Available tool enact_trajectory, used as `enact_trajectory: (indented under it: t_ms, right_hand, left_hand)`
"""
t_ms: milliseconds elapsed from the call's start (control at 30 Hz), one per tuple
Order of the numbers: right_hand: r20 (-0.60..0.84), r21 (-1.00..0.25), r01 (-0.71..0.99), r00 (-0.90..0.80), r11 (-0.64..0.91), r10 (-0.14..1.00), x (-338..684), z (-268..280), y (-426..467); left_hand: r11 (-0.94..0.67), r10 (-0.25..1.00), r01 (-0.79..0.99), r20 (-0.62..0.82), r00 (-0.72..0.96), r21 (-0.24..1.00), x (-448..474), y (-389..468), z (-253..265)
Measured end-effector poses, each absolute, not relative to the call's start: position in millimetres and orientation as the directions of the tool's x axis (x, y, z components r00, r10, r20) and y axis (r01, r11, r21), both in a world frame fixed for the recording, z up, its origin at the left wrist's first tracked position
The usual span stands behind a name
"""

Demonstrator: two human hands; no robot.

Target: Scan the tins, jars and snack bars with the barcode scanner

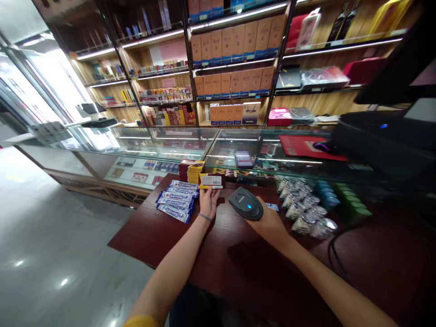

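Overhead and across the back, the wooden shelving (318, 108) runs out of view at the top, its upper left stock too dark to identify. Below it, reflections on the glass counter (170, 141) blur much of what lies inside. The dark red-brown table (220, 254) sinks into shadow at right, where a black monitor (391, 54) is cut off by the edge. Clear jars (303, 211) with silvery lids stand near the right forearm, their contents unclear. Opposite, overlapping blue packets (177, 200) partly cover one another. The right hand (272, 227) wraps around the handle of a black scanner (245, 203), whose head hides most of its fingers. The left hand (207, 204), palm up, grips a small box (211, 180) just right of a box stack (195, 172); its label is unreadable, and whether it touches the table is unclear. Behind the right hand, a blue-and-white wrapper (273, 207) shows only partly.
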State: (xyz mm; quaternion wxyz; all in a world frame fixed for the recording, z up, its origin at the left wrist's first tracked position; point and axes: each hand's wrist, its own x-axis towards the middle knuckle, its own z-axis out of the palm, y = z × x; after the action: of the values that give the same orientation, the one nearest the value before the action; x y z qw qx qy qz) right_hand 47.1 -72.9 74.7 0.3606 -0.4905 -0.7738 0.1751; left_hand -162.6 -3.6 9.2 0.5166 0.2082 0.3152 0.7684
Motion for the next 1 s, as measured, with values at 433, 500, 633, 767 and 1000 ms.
enact_trajectory:
  t_ms: [433,500,633,767,1000]
  right_hand:
    - [0.336,-0.594,0.642,-0.349,0.485,0.874,52,70,-70]
    - [0.3,-0.566,0.676,-0.364,0.472,0.882,53,71,-69]
    - [0.287,-0.543,0.701,-0.362,0.461,0.887,53,71,-68]
    - [0.307,-0.581,0.68,-0.327,0.448,0.894,53,73,-69]
    - [0.293,-0.724,0.588,-0.212,0.361,0.932,64,92,-65]
  left_hand:
    - [-0.267,0.925,-0.742,-0.051,-0.375,0.616,-165,0,12]
    - [-0.29,0.932,-0.746,-0.001,-0.363,0.6,-165,-1,12]
    - [-0.301,0.934,-0.756,0.018,-0.358,0.581,-164,-2,12]
    - [-0.272,0.923,-0.744,-0.052,-0.381,0.61,-165,0,12]
    - [-0.287,0.923,-0.648,0.023,-0.384,0.705,-165,0,10]
